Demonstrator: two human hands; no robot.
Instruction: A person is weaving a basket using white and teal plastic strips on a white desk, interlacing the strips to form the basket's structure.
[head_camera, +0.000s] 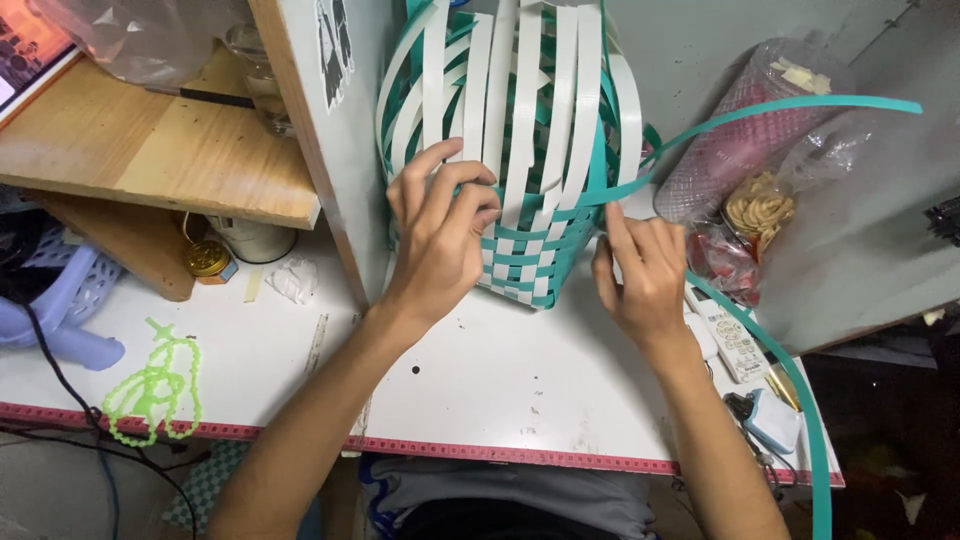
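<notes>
A half-woven basket (520, 130) of white and teal plastic strips lies on its side on the white table (480, 370). My left hand (440, 235) presses against its white upright strips, fingers curled around one. My right hand (645, 275) pinches a long teal strip (780, 108) where it meets the basket's right side. That strip runs up and to the right, and a second teal strip (790, 380) curves down past my right wrist.
A wooden shelf (150, 150) stands at the left with a small gold-lidded jar (208, 260) under it. A green bead string (155, 390) lies at front left. Plastic bags (750, 170), a white remote (730, 340) and a small blue-white tool (770, 418) crowd the right side.
</notes>
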